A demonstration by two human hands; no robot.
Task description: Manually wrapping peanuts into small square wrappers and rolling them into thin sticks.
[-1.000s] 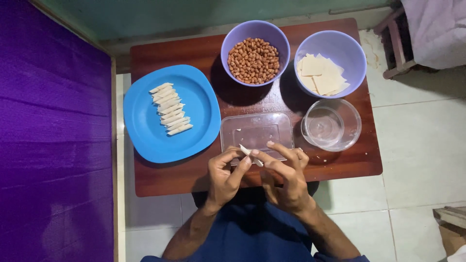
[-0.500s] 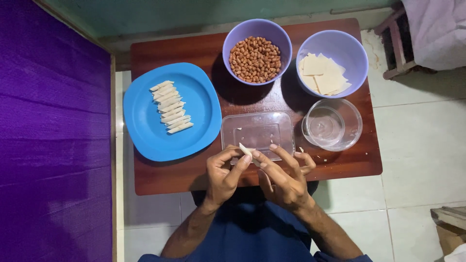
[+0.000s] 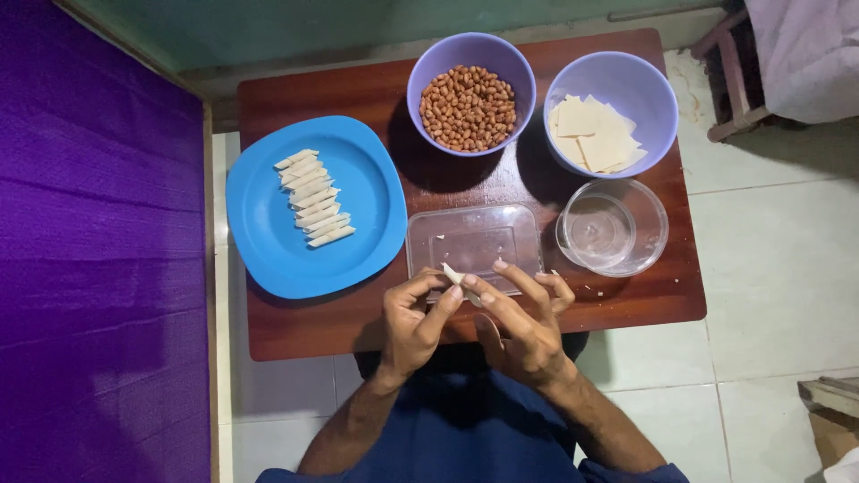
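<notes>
Nearest the camera, the left hand (image 3: 413, 324) and the right hand (image 3: 522, 324) meet over the near edge of the table (image 3: 295, 335). Both are closed narrowly, fingertips pinched on a small pale roll (image 3: 455, 276) of dough sheet. The left thumb and forefinger grip one side and the right fingers press the other, which suits rolling or sealing something so thin. It is held just above the table's front edge, over the near rim of the tray (image 3: 472, 241), so any crumbs fall there rather than on the floor.

The roll looks off-white, slim and short, with one pointed corner sticking up between the fingertips. Whether it is filled cannot be told from here.

The clear tray sits directly beyond the hands, rectangular and see-through, with a few pale specks on it. To its right is a clear glass bowl (image 3: 612, 227), possibly holding water, close enough for dipping fingers.

Left of the tray lies a blue plate (image 3: 268, 241) with a neat stack of finished rolls (image 3: 313, 210), laid side by side, all the same pale colour and stick shape.

Farthest off stand two lilac bowls: one (image 3: 429, 67) heaped with brown peanuts (image 3: 468, 107), the other (image 3: 649, 85) holding square pale sheets (image 3: 594, 132), both within an arm's reach.
</notes>
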